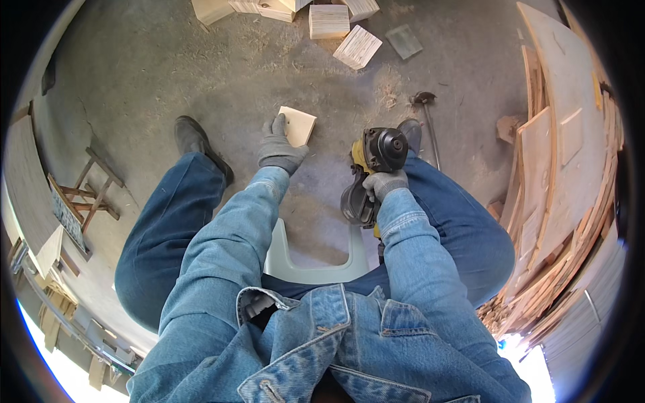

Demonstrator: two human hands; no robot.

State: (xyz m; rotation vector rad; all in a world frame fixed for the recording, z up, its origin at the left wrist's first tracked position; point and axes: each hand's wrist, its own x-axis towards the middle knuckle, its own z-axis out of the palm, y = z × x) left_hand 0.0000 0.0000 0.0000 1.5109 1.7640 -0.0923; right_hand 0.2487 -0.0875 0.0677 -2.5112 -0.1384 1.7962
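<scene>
My left hand [279,149], in a grey glove, grips a pale wooden block [298,125] above the floor between my boots. Its fingers lie over the block's left side. A yellow-and-black power tool [385,149] is in my right hand [385,184], also gloved in grey. The tool stands by my right knee, with a round black housing on top and a dark curved part at its left. Its exact kind is unclear, and my hand and sleeve hide some of it. The block and the tool are apart.
Several wooden blocks [329,21] lie at the far side of the floor. A hammer [430,121] rests beyond my right boot. Boards and sheets [571,148] are stacked along the right. At left stands a small wooden frame [94,185]. A pale green stool [316,272] is under me.
</scene>
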